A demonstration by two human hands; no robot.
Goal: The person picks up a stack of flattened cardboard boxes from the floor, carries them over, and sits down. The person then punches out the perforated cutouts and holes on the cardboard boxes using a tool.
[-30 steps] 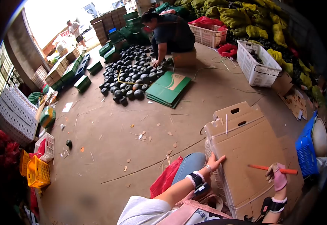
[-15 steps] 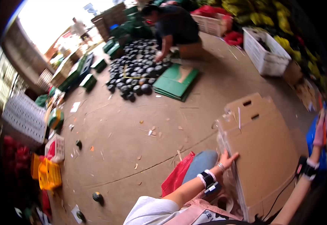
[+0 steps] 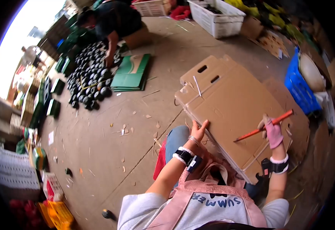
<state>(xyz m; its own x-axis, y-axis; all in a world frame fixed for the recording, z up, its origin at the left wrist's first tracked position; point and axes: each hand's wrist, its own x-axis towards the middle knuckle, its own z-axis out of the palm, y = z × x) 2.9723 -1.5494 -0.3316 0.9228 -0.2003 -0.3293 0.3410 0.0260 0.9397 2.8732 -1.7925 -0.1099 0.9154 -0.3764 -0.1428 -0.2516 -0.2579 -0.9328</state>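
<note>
While the left hand (image 3: 199, 130) touches the edge of the cardboard stack (image 3: 232, 109) in the head view, whether its fingers grip I cannot tell. The right hand (image 3: 273, 133) has its fingers closed around a red stick (image 3: 250, 134). The stack lies flat before the person, nothing unfolded; how much is finished is unclear.

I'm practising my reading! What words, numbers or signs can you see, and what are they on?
"SUMMER": on the shirt; marks above it are partly hidden.
Green cardboard: print too small to read.
Wrist device: label too small to read.
Brown cardboard, orange tool: no readable words.
</note>
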